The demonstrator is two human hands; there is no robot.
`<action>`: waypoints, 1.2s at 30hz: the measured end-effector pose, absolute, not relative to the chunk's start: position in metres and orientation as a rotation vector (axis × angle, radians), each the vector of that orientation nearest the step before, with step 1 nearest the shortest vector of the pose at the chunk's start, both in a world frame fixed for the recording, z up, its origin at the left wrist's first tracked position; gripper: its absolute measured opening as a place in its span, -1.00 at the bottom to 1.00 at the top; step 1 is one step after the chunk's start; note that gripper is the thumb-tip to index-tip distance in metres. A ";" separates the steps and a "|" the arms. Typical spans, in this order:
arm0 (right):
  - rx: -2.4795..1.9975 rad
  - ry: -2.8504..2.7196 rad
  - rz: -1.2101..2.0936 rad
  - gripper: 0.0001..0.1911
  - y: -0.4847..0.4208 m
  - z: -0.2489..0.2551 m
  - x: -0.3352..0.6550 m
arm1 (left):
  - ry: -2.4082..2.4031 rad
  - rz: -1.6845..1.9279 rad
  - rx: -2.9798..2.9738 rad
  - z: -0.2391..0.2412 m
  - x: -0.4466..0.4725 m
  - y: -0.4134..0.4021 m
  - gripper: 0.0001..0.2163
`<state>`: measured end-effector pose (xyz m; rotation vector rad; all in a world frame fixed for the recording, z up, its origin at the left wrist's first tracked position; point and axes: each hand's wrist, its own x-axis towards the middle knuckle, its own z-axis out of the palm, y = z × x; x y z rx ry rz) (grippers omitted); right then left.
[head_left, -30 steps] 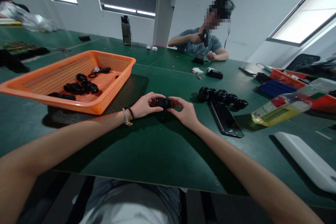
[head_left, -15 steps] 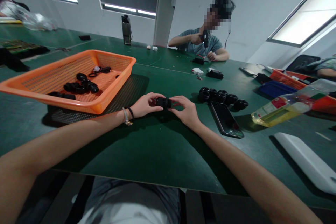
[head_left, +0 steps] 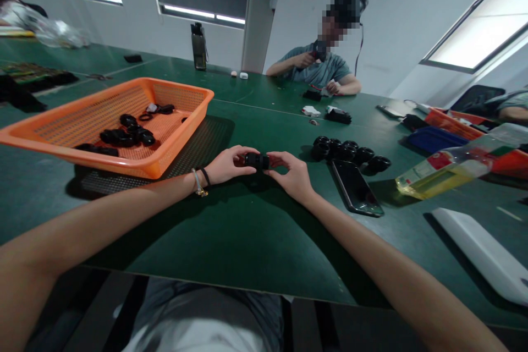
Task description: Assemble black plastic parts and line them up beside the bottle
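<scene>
A small black cylindrical part [head_left: 256, 161] is held level just above the green table [head_left: 247, 242], between my two hands. My left hand [head_left: 229, 165] grips its left end with thumb and fingers. My right hand [head_left: 291, 173] pinches the right end between thumb and fingertips. The part looks ribbed or stepped; its exact kind cannot be made out, and the fingers hide its ends. To the right of my right hand stands a cluster of several glossy black round parts [head_left: 348, 151]. A black phone [head_left: 357, 190] lies just in front of them.
An orange perforated basket [head_left: 181, 146] with several black parts [head_left: 127, 135] stands left. On the right are a bottle of yellow liquid [head_left: 441, 173], a white slab-shaped object [head_left: 478, 250] and a blue tray [head_left: 433, 140]. A co-worker [head_left: 322, 66] sits across, holding a dark tool.
My hands stay in place, and the black part between them appears slightly turned. Across the table, the co-worker's head and dark tool have shifted a little to the left.
</scene>
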<state>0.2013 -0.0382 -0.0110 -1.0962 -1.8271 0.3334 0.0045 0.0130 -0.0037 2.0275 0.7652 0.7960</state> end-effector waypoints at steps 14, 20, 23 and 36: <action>-1.130 -1.868 0.303 -0.73 -0.039 -0.009 0.203 | 0.787 0.780 2.002 -0.002 0.006 0.013 -0.57; -1.099 -1.894 0.255 -0.70 -0.038 -0.010 0.203 | 0.796 0.781 2.003 -0.004 0.005 0.014 -0.56; -1.116 -1.889 0.227 -0.70 -0.038 -0.009 0.203 | 0.795 0.771 1.990 -0.004 0.005 0.014 -0.56; -1.122 -1.851 0.292 -0.73 -0.039 -0.009 0.202 | 0.781 0.755 1.978 -0.003 0.005 0.014 -0.56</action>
